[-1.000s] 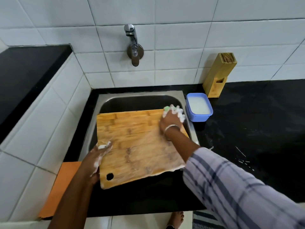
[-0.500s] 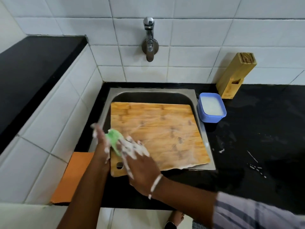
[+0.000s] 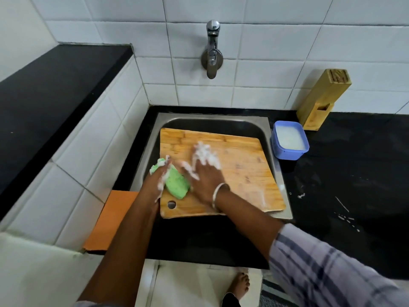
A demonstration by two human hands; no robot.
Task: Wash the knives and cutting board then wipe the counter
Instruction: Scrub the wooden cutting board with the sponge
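A wooden cutting board point(image 3: 241, 169) with a soapy film lies flat across the steel sink point(image 3: 278, 196). My left hand point(image 3: 156, 181) grips a green sponge point(image 3: 177, 185) at the board's left edge, near its hanging hole. My right hand point(image 3: 204, 171), covered in foam, lies flat with spread fingers on the board just right of the sponge. No knives are visible.
A wall tap point(image 3: 212, 54) hangs above the sink. A blue tub of soapy water point(image 3: 288, 141) and a wooden knife block point(image 3: 323, 98) stand on the black counter point(image 3: 354, 185) to the right. An orange board point(image 3: 108, 220) lies at the left. Foam specks dot the counter.
The sponge passed from my right hand to my left hand. My right hand moved from the board's far corner to its left side and now lies flat and free.
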